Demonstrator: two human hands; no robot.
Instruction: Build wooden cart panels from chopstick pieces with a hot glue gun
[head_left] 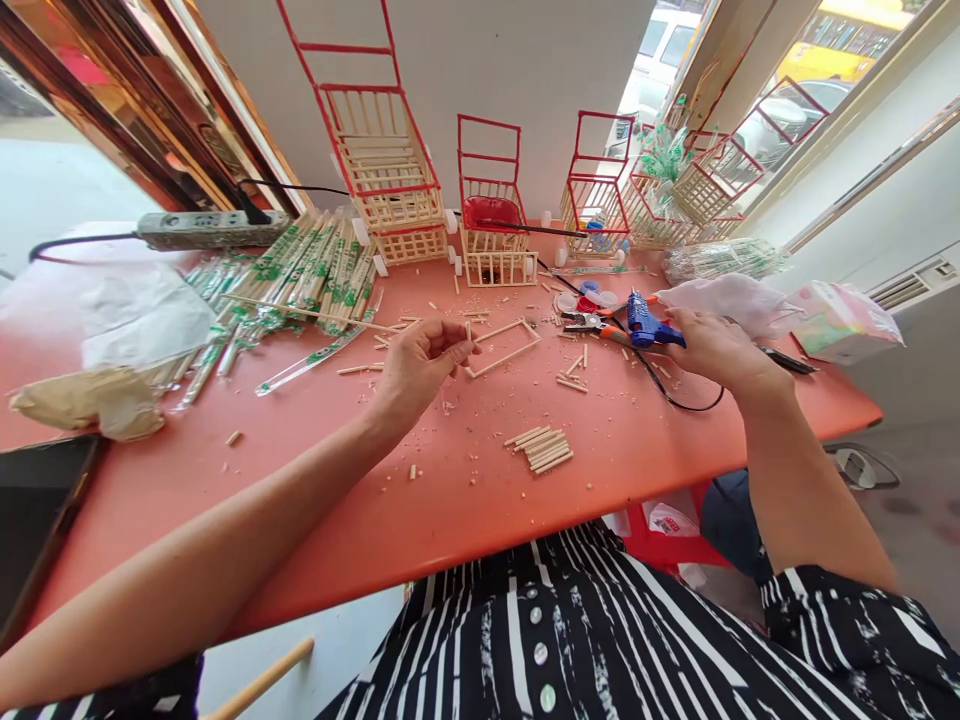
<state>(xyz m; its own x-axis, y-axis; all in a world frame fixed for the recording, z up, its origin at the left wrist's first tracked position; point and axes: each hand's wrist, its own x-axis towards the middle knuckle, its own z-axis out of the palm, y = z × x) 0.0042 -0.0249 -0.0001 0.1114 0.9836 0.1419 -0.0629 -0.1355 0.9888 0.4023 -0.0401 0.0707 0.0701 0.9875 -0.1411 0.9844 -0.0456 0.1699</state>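
Observation:
My left hand (431, 362) is closed in a pinch at the left end of a small rectangular frame of thin wooden sticks (504, 362), just above the table. The fingertips partly hide that end. Off to the right, my right hand (716, 350) is wrapped round the handle of a blue hot glue gun (646, 322), whose nozzle points up and away. Orange-handled pliers (589, 322) lie beside the gun. A small row of short cut sticks (541, 448) rests on the table nearer to me.
Red-and-wood stick carts (390, 165) stand along the back of the red table (315, 530). Wrapped chopsticks (315, 265) are piled at the left, near a power strip (214, 230). A black cord (694, 407) loops below the gun. Stick offcuts (574, 375) and crumbs are scattered about.

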